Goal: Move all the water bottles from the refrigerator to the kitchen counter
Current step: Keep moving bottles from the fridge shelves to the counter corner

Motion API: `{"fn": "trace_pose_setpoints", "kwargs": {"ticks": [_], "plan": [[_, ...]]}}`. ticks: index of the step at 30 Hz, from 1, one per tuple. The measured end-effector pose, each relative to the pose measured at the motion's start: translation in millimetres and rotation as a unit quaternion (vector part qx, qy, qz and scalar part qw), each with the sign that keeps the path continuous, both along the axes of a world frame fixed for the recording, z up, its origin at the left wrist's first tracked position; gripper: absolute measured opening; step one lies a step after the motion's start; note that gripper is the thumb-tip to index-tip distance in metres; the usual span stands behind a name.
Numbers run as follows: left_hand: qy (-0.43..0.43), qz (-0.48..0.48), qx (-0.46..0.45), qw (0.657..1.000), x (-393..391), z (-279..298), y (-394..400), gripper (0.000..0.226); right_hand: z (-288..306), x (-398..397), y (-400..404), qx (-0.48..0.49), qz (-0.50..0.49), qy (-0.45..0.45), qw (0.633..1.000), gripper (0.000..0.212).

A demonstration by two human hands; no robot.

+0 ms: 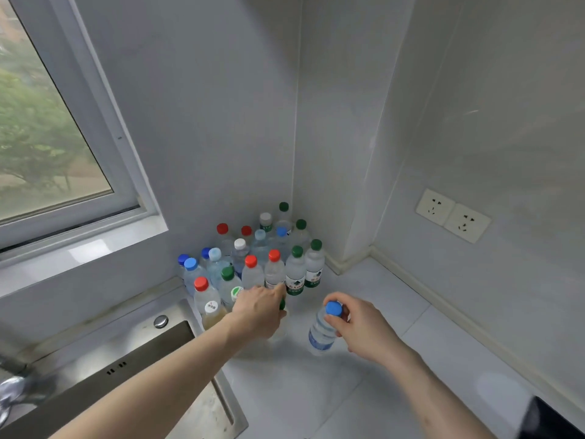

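Several water bottles with red, green, blue and white caps stand clustered (253, 258) in the corner of the white kitchen counter (395, 312). My left hand (258, 308) grips the top of a green-capped bottle (281, 331) standing at the front of the cluster; the hand hides most of it. My right hand (357, 326) pinches the blue cap of a clear bottle (321, 334) with a blue label, upright on the counter to the right of the green-capped one.
A steel sink (126, 365) lies to the left, its edge beside the bottles. A window (47, 137) is above it. Two wall sockets (452, 215) sit on the right wall. A dark object (550, 419) shows at the bottom right corner.
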State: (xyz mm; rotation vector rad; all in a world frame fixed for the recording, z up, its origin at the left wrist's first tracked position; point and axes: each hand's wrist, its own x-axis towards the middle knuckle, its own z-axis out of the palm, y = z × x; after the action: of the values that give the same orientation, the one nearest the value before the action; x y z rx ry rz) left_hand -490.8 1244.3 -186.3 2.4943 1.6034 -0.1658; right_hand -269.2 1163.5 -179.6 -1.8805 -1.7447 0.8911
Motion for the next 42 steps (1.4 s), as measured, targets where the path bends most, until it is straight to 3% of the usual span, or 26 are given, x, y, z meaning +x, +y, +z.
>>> {"fn": "trace_pose_setpoints", "kwargs": {"ticks": [4,11,24,31,36,42], "plan": [[0.055,-0.029,0.028,0.998,-4,-13,26,0.03,-13,-8,30,-0.001,-0.003,-0.007,1.0,0.012],[0.064,-0.023,0.022,0.997,-13,-30,58,0.032,-36,-29,77,-0.01,-0.008,-0.038,0.999,0.011],[0.014,0.021,-0.014,1.0,-18,-42,83,0.035,-58,-66,128,-0.046,-0.018,-0.053,0.997,0.014],[0.022,0.011,-0.002,1.0,-26,-34,83,0.041,-62,-76,132,-0.055,-0.058,-0.046,0.996,0.038],[-0.049,0.007,0.035,0.998,-35,-23,75,0.035,-47,-70,108,-0.055,-0.074,-0.026,0.995,0.055],[-0.214,-0.046,0.014,0.976,-37,-5,43,0.029,-27,-48,41,-0.022,-0.138,0.05,0.989,0.057]]}}
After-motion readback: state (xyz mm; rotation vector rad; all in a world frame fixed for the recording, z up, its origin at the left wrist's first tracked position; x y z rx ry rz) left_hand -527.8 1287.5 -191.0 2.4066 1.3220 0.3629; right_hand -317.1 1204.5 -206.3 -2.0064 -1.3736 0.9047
